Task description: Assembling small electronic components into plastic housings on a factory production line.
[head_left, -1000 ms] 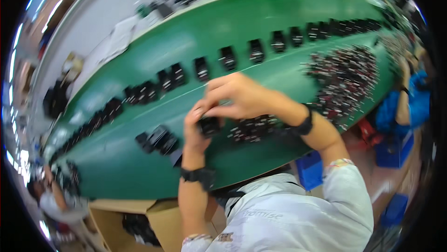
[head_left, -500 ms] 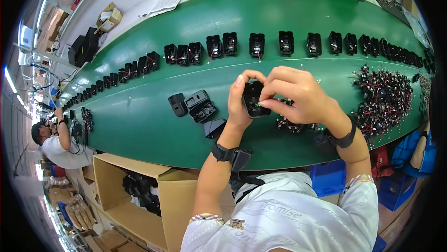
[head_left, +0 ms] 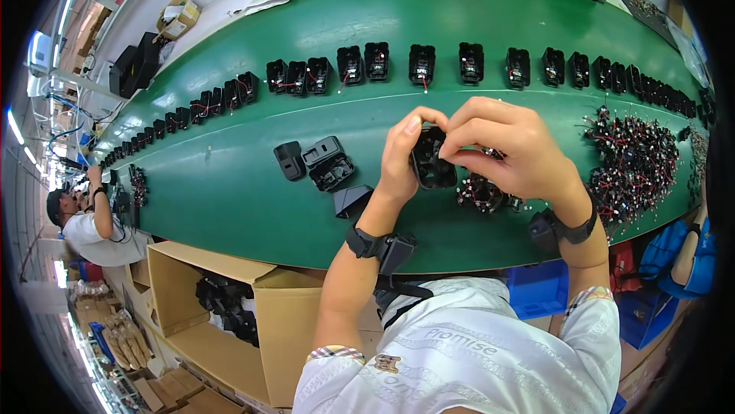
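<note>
In my left hand (head_left: 401,155) is a black plastic housing (head_left: 435,167), gripped by its side and tilted so that its hollow inside shows. My right hand (head_left: 501,142) is at the housing's upper right edge, thumb and fingers pinched together; whatever small thing they hold is hidden. Beneath the right hand lies a small heap of wired parts (head_left: 484,193) with red and black leads. Left of my hands several loose black housings (head_left: 331,173) rest on the green table (head_left: 253,211), along with a dark angular cover (head_left: 353,201).
A long row of black housings with wired parts (head_left: 422,66) runs across the table. To the right spreads a large pile of wired parts (head_left: 634,158). An open cardboard box (head_left: 268,322) and a blue bin (head_left: 538,291) stand below the near edge. Another person (head_left: 96,223) works at far left.
Both hands have shifted slightly right with the housing, which now tilts to show its hollow inside. My right hand's fingers have drawn back a little from its middle toward its edge.
</note>
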